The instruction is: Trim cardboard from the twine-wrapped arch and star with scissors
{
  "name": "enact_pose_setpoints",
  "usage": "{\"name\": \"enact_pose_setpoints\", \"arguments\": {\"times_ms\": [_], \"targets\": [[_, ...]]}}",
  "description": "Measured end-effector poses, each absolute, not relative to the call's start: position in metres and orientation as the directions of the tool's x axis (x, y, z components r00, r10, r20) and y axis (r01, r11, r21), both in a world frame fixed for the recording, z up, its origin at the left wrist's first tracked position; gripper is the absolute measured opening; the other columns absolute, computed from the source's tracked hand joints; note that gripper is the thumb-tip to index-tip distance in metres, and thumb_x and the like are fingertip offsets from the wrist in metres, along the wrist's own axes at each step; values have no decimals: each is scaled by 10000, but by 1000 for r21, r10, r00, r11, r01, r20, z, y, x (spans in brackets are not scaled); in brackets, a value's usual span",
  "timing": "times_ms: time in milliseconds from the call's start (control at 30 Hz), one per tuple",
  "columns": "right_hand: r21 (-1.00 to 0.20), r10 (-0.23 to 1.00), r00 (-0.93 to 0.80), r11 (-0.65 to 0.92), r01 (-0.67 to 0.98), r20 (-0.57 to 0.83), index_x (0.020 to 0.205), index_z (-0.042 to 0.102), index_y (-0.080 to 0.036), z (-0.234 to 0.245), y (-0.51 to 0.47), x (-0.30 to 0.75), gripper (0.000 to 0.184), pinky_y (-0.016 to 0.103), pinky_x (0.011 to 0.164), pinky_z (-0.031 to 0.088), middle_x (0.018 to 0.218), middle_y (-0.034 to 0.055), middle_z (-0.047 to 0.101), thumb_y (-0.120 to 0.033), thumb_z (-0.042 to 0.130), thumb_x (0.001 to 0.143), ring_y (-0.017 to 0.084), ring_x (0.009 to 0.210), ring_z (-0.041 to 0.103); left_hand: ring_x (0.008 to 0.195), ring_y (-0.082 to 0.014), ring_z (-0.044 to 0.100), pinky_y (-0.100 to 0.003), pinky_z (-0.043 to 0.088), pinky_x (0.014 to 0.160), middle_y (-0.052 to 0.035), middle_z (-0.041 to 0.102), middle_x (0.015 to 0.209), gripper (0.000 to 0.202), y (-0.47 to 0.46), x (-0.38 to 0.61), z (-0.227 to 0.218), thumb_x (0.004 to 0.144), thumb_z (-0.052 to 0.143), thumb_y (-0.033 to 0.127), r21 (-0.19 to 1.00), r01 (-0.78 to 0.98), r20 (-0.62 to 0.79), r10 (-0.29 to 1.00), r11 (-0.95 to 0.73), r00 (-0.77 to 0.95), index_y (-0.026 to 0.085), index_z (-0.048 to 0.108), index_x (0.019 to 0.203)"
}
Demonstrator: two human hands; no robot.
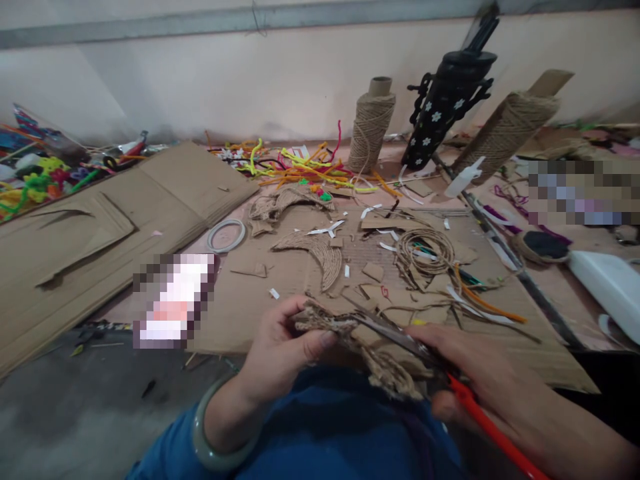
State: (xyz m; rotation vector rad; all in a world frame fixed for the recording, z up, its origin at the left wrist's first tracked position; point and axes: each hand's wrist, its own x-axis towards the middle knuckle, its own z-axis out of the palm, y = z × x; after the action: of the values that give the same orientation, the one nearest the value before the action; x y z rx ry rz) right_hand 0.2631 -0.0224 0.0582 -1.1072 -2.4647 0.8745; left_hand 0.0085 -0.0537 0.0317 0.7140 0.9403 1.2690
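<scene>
My left hand [280, 347] pinches one end of a curved cardboard piece wrapped in jute twine [390, 373], held above the table's front edge. In my right hand [480, 367] is a pair of scissors [400, 333] with red handles. Its blades lie against the twine-covered piece, close to my left fingertips; whether they are parted I cannot tell. Beyond my hands lies a crescent covered in twine [320, 250], and behind it another curved twine-covered piece [287, 200]. A loose coil of twine [425, 250] rests to the right.
A cardboard sheet [225, 333] covers the work area, strewn with scraps. Two twine spools [371, 127] and a black flowered vase [433, 113] stand at the back. A tape roll [226, 235] and larger cardboard [165, 193] lie left. A glue bottle [465, 179] stands right.
</scene>
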Motion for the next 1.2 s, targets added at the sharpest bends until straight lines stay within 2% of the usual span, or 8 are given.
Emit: {"name": "enact_pose_setpoints", "arguments": {"times_ms": [267, 433, 633, 867, 967, 1067, 1167, 1200], "targets": [[-588, 751, -656, 566, 578, 77, 1063, 697, -181, 65, -20, 257, 392, 337, 667, 604, 974, 126, 748, -462, 643, 795, 267, 817, 725, 682, -128, 644, -211, 516, 642, -10, 727, 727, 204, -53, 9, 32, 643, 849, 301, 896, -413, -172, 985, 163, 17, 179, 728, 754], [-607, 727, -683, 576, 548, 73, 1012, 695, -180, 66, -20, 256, 334, 292, 566, 585, 850, 97, 754, -451, 601, 842, 227, 682, 718, 691, -136, 649, -224, 519, 660, -12, 729, 731, 190, -54, 8, 32, 645, 848, 284, 898, -412, -165, 986, 154, 8, 185, 736, 762], [-614, 727, -682, 573, 543, 76, 1049, 686, -170, 67, -20, 258, 361, 280, 584, 582, 834, 80, 757, -461, 568, 872, 211, 678, 719, 655, -132, 637, -219, 509, 628, -13, 722, 702, 200, -53, 8, 33, 639, 850, 292, 901, -398, -176, 984, 170, 20, 179, 732, 753], [-668, 729, -684, 503, 548, -13, 848, 690, -216, 72, -16, 254, 112, 259, 520, 556, 828, 56, 755, -273, 609, 796, 216, 658, 710, 637, -137, 638, -240, 520, 625, -18, 726, 709, 206, -52, 7, 36, 648, 843, 315, 894, -402, -192, 980, 196, 51, 182, 723, 751], [-657, 760, -650, 479, 581, -21, 979, 706, -255, 74, -11, 261, 250, 296, 594, 586, 929, 50, 752, -265, 659, 733, 247, 767, 717, 641, -145, 648, -239, 525, 620, -29, 724, 712, 214, -51, 3, 37, 645, 843, 303, 922, -338, -180, 982, 189, 57, 171, 728, 768], [-614, 773, -630, 466, 637, -67, 1112, 692, -289, 74, -6, 276, 428, 341, 612, 595, 945, 57, 749, -286, 709, 684, 273, 775, 712, 666, -166, 668, -245, 532, 620, -47, 736, 725, 208, -50, -4, 42, 651, 835, 306, 944, -270, -170, 981, 190, 94, 168, 731, 768], [-578, 771, -628, 468, 668, -102, 1111, 690, -354, 74, -6, 291, 450, 319, 588, 575, 945, 43, 750, -283, 732, 669, 253, 751, 702, 646, -158, 659, -230, 517, 587, -42, 736, 718, 174, -49, -9, 48, 673, 818, 292, 961, -209, -156, 979, 181, 133, 182, 736, 780], [-569, 794, -604, 466, 677, -70, 1076, 703, -379, 74, -8, 294, 427, 303, 569, 560, 927, 32, 752, -300, 745, 658, 236, 722, 696, 638, -154, 654, -225, 510, 576, -40, 734, 713, 165, -49, -10, 51, 676, 814, 285, 967, -185, -149, 979, 173, 135, 185, 737, 781]]}}
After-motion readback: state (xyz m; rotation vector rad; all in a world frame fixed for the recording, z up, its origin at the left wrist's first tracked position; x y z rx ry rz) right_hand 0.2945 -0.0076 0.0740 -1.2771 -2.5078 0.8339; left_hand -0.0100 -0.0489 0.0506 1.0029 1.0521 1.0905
